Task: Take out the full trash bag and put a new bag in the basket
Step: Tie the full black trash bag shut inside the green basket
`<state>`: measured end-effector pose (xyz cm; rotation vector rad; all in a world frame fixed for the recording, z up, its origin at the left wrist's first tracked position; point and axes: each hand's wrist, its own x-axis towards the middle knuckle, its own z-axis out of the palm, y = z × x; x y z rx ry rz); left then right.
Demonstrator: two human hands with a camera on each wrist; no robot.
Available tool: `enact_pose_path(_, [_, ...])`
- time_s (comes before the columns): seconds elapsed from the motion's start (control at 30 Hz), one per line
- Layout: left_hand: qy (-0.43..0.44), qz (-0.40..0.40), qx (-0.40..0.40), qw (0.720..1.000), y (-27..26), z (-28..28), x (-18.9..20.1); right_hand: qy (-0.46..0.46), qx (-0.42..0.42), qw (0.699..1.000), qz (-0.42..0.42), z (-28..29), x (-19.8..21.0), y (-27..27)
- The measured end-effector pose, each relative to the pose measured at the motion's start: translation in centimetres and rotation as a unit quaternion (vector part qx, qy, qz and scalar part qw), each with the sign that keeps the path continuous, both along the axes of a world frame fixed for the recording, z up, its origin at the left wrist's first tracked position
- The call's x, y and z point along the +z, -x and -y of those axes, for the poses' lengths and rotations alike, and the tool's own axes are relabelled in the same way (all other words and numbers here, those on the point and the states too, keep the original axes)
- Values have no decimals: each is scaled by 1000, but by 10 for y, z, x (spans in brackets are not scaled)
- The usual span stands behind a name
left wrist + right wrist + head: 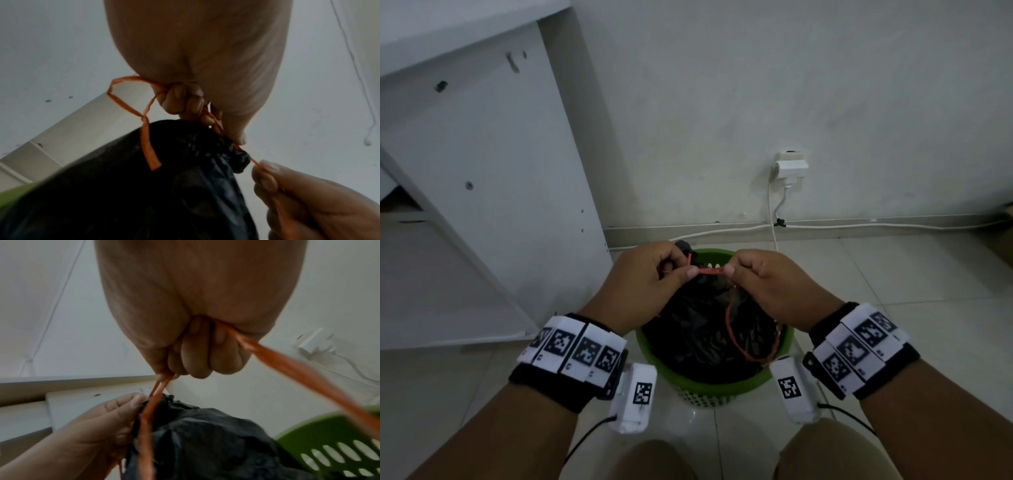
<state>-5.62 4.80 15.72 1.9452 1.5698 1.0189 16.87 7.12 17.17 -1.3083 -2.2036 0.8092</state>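
Pinching an orange drawstring (711, 271) between both hands, the person works just above the gathered neck of a black trash bag (698, 329). L hand (645, 277) has thumb & fingers curled round the string at the bag's puckered top; in the left wrist view a loop and a loose tail of string (131, 113) hang off that hand's fingers over the bag (123, 186). R hand (767, 284) also grips the string, thumb & forefinger pinched on a short taut stretch running across to the L hand. In the right wrist view the string passes through the R fist (197, 352), w/ one strand running down toward the L hand (98, 423) and another trailing off to the R side of the fist. A long slack loop of string lies on the bag below the R hand.

Bag sits inside the green basket (709, 385), directly under & between both hands; basket's slotted wall (339, 447) shows low R of the R hand. Basket stands on the tiled floor (893, 291). Beyond the hands: white wall w/ a socket & plug (791, 168), cable (859, 224) running along the skirting. Beyond and L of the L hand, a white cabinet (493, 171).
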Motion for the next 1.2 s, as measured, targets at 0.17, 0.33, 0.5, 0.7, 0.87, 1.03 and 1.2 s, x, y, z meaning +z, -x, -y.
enact_pose_path(0.17, [39,11,-13,999,17,6,-19,-15,10,1000,23,0,-21,-15])
enact_pose_path(0.33, [55,0,-17,998,43,6,-42,-37,26,998,48,0,-34,-29])
enact_pose_path(0.5, [44,-30,-19,998,52,7,-53,-33,30,997,62,-4,-45,-34])
enact_pose_path(0.7, [-43,-109,-7,993,39,12,-52,-108,-26,991,76,-10,-44,-33])
enact_pose_path(0.87, [-219,-215,99,947,19,22,-35,-219,-127,965,67,-12,-35,-22])
enact_pose_path(1.03, [-290,-277,93,911,5,29,-34,-346,-258,902,-22,-17,-36,7])
enact_pose_path(1.2, [-275,-251,126,919,1,36,-36,-365,-230,900,-60,-18,-47,37])
